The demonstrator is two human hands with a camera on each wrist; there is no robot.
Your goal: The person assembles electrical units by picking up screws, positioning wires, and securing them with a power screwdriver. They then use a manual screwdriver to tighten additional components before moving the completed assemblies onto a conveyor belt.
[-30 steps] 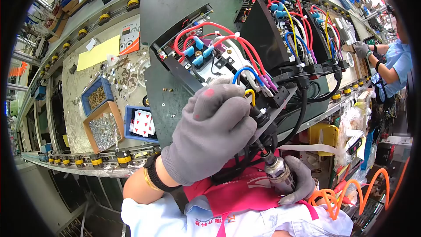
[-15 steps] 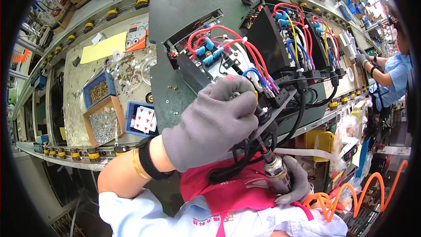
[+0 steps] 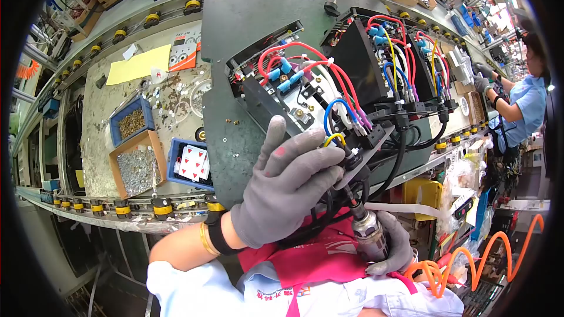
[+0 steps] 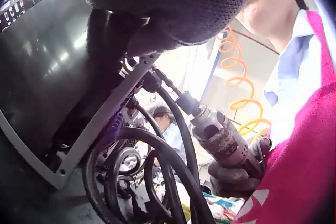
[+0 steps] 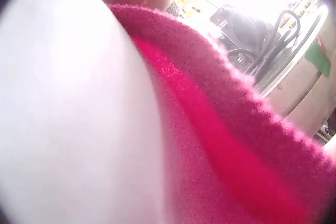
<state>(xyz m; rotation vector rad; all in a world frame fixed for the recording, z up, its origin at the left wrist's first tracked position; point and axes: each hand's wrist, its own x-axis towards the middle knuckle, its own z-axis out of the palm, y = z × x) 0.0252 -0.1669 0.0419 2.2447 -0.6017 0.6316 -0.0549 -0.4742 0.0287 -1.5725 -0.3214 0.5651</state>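
Observation:
My gloved left hand (image 3: 285,191) is at the near end of an open black electrical unit (image 3: 261,105) with red, white and blue wires (image 3: 320,61). Its fingers are loosely extended, the tips right at the unit's end panel (image 3: 378,144), beside a yellow-green wire (image 3: 336,139); the thumb is hidden. My gloved right hand (image 3: 395,240) grips a worn metal power screwdriver (image 3: 371,236) below that panel. In the left wrist view the driver's bit (image 4: 168,79) points up to the panel's outer side, near black cables (image 4: 157,145). The right wrist view shows mostly a pink apron (image 5: 210,129).
Two similar wired units (image 3: 361,53) stand farther right. Small-parts boxes, a blue bin (image 3: 147,114) and a cardboard box (image 3: 120,179), lie left of the green mat (image 3: 235,164). An orange coiled hose (image 3: 499,246) hangs at right. Another person (image 3: 517,105) works beyond.
My left hand's fingers have uncurled from a fist and spread, staying beside the panel. The right hand still holds the screwdriver in much the same place.

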